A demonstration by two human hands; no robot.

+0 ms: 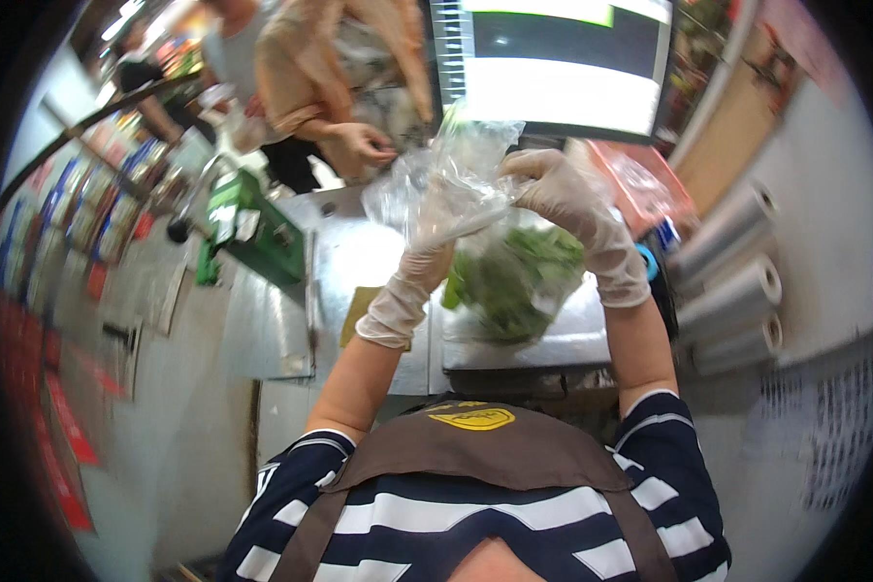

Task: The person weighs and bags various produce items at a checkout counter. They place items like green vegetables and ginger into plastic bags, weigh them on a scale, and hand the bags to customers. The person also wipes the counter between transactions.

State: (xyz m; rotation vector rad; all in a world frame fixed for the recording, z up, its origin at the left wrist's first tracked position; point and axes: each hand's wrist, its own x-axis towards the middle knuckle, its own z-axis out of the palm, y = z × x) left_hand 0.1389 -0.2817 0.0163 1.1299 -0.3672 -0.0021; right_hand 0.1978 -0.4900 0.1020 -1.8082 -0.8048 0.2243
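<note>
A clear plastic bag [513,305] of green leafy vegetables rests on the metal scale platter [582,342] in front of me. My right hand [556,193], in a thin translucent glove, grips the gathered upper part of the bag. My left hand [433,254], gloved the same way, holds the bag's upper plastic from the other side. Crumpled film covers most of its fingers. The loose top of the bag fans out above both hands, in front of the screen.
A monitor [553,73] stands behind the bag. A green bag-neck sealer [254,225] sits on the counter's left, near a brown-yellow pad [360,309]. A pink crate [644,182] and plastic film rolls [735,284] are to the right. Across the counter, a person's hand [364,145] is close.
</note>
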